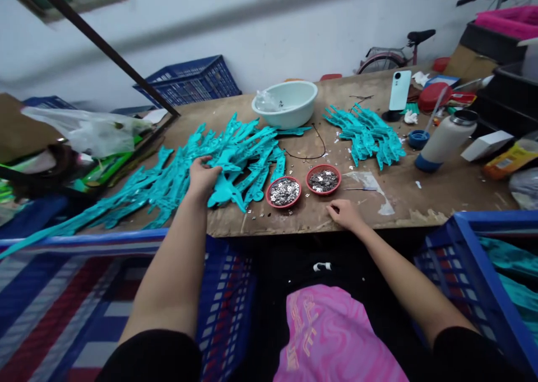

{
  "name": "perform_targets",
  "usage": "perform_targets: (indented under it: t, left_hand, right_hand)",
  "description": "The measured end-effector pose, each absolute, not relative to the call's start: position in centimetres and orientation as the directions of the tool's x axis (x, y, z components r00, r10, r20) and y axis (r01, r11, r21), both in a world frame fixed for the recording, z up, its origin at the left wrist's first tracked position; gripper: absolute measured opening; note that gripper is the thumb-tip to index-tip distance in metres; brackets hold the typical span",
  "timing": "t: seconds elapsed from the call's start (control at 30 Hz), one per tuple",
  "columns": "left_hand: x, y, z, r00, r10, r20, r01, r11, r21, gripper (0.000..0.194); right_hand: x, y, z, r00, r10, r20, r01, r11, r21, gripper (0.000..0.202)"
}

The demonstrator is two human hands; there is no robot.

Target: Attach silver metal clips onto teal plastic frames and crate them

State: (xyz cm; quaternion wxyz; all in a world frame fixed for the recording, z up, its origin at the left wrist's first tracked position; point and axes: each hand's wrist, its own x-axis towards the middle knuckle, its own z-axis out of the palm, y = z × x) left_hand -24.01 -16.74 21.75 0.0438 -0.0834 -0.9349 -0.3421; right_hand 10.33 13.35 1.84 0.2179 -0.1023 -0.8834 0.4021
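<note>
1. Turquoise, and by its look plastic, is the large loose pile of long, narrow pieces [227, 158] on the left half of the brown wooden worktop [269, 226].
2. The surface of these pieces is smooth and a little shiny. Many show ribs and small openings, and several ends are pointed. They cross over one another in different directions, and one long strip reaches at the left over the rim of a blue plastic crate [168, 233].
3. The left hand [204, 175] is at the front of this pile, with its thumb and fingers a little apart, touching the pieces. Whether it grips one firmly, I cannot tell.
4. The right hand [347, 214] is at the front edge of the worktop, with its fingers curled inward. If something small is inside, I cannot tell.
5. Between the two hands stand a round red basket with bright silvery bits [282, 206] and, just beside it, a round red basket with darker metal bits [323, 193].
6. A smaller turquoise group [365, 133] lies farther to the right, in a more even order, near an upright pale blue phone [399, 91].
7. Behind the large pile stands a pale green round basin [290, 119].
</note>
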Motion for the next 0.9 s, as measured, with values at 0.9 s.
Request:
perform_targets:
  t: [0.9]
  left_hand:
    - [6.5,-12.8,7.6,-0.136,0.842,0.522,0.991,0.115,0.074,0.052]
  right_hand:
    - [13.7,9.5,12.0,-0.989,0.144,-0.035,0.145,0.989,-0.01,0.084]
